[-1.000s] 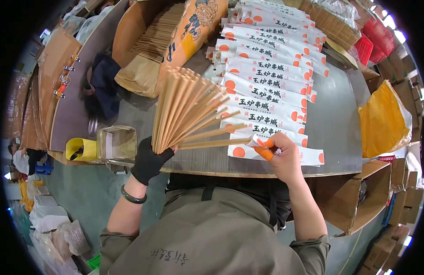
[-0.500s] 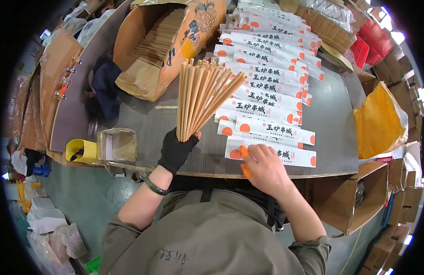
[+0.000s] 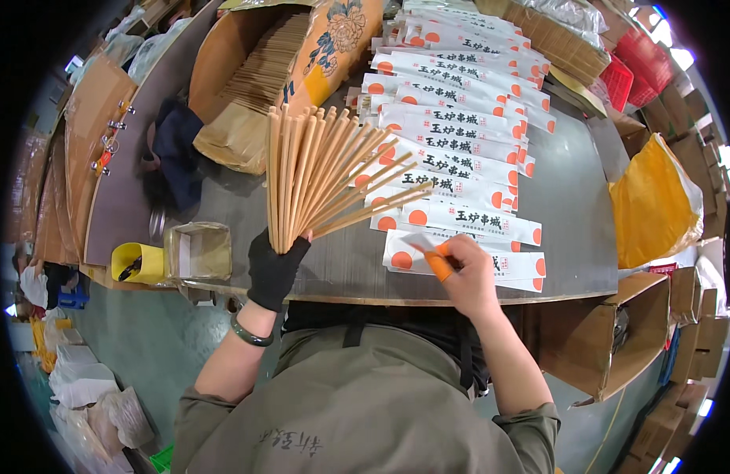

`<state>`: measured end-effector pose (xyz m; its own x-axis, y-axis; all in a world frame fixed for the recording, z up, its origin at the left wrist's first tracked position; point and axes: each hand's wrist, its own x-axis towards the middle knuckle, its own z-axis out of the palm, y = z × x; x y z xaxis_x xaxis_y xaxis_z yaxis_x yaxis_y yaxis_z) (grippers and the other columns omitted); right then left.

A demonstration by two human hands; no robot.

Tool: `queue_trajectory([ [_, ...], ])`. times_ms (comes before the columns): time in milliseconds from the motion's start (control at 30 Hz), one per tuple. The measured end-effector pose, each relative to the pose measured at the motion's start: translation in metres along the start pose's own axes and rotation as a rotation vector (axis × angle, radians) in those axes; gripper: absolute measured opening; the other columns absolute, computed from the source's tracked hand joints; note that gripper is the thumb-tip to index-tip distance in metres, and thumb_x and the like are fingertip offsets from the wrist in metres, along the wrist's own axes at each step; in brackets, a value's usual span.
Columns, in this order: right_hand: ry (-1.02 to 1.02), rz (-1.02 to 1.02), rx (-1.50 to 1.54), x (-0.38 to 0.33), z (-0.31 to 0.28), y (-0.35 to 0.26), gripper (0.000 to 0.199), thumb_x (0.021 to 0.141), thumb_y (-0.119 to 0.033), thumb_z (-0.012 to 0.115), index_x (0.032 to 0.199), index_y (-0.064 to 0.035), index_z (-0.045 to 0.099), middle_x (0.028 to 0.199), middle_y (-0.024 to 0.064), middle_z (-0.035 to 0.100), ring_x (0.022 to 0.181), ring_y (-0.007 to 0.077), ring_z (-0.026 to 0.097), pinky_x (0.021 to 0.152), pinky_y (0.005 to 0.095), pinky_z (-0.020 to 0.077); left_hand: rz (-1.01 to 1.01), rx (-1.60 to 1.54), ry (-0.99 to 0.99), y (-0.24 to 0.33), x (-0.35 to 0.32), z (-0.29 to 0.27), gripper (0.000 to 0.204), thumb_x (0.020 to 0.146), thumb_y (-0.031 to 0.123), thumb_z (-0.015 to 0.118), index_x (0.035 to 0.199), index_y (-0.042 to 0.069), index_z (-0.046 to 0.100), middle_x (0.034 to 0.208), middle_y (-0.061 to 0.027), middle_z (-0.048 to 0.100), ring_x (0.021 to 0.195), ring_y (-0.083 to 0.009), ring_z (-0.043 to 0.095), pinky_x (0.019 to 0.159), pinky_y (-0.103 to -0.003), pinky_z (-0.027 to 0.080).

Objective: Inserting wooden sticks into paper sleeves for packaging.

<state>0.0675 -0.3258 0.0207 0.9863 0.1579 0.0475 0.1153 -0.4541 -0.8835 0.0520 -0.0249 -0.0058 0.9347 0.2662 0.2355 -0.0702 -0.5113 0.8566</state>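
My left hand [image 3: 275, 272], in a black fingerless glove, is closed round the lower ends of a bundle of wooden chopsticks [image 3: 299, 174]. Their upper ends fan out, some leaning right over the paper sleeves. Orange finger covers sit on the thumb and a fingertip of my right hand [image 3: 469, 276]. That hand pinches a white paper chopstick sleeve [image 3: 400, 251] with red dots, nearest the table's front edge, and a corner of the paper is lifted. Beyond it, many overlapping sleeves [image 3: 460, 117] run in a column toward the back.
A big open carton [image 3: 238, 130] of chopsticks lies at the back left. On the left edge are a clear box [image 3: 199, 251], a yellow cup [image 3: 137, 262] and dark cloth [image 3: 178, 150]. A yellow bag [image 3: 657, 205] and an open cardboard box [image 3: 610, 336] stand right.
My left hand has moved left and slightly down with the chopsticks, which now fan wider to the right. My right hand has shifted right and pinches the nearest sleeve, whose corner has risen.
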Motion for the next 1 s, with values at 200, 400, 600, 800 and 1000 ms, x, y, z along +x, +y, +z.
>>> queue_trajectory([
  [200,-0.01,0.189,0.132,0.013,-0.02,-0.011,0.02,0.08,-0.006,0.076,0.075,-0.003,0.057,0.069,-0.0045,0.048,0.061,0.0052,0.038,0.054,0.0227,0.0332,0.012,0.094,-0.146,0.011,0.004,-0.029,0.034,0.077,0.02,0.08,0.102,-0.001,0.067,0.088,-0.0148,0.072,0.081,-0.024,0.07,0.073,-0.034,0.053],
  [400,-0.032,-0.196,-0.13,0.011,-0.024,-0.006,0.013,0.075,-0.002,0.077,0.086,-0.0046,0.07,0.079,0.0018,0.059,0.07,0.0145,0.054,0.062,0.0287,0.0451,0.157,0.304,-0.22,0.016,0.017,-0.047,0.029,0.078,0.016,0.078,0.101,0.0,0.068,0.089,-0.0126,0.072,0.082,-0.0211,0.07,0.073,-0.034,0.053],
  [600,-0.074,-0.707,-0.56,0.022,0.025,-0.045,0.043,0.07,-0.006,0.07,0.112,-0.0019,0.063,0.087,0.0052,0.057,0.08,0.0241,0.057,0.071,0.0354,0.0483,-0.196,-0.85,-0.3,0.056,0.005,0.046,0.017,0.085,0.015,0.072,0.097,0.004,0.066,0.089,-0.0091,0.07,0.077,-0.0163,0.066,0.071,-0.032,0.055],
  [800,-0.087,-0.601,-0.746,-0.009,0.001,-0.012,0.044,0.074,-0.005,0.069,0.117,0.0007,0.058,0.1,0.0087,0.055,0.093,0.0248,0.056,0.077,0.0362,0.0475,-0.34,-0.199,-0.066,0.015,0.018,0.028,0.018,0.086,0.018,0.07,0.091,0.001,0.068,0.075,-0.0025,0.066,0.067,-0.01,0.061,0.058,-0.027,0.05],
  [1000,-0.082,-0.708,-0.675,-0.014,0.007,0.01,0.025,0.073,-0.004,0.072,0.096,-0.0013,0.063,0.091,0.0075,0.058,0.083,0.0255,0.059,0.071,0.0355,0.0504,-0.309,-0.206,0.029,0.006,0.001,0.025,0.03,0.083,0.019,0.073,0.105,-0.001,0.068,0.09,-0.0102,0.071,0.08,-0.0152,0.066,0.07,-0.03,0.051],
])
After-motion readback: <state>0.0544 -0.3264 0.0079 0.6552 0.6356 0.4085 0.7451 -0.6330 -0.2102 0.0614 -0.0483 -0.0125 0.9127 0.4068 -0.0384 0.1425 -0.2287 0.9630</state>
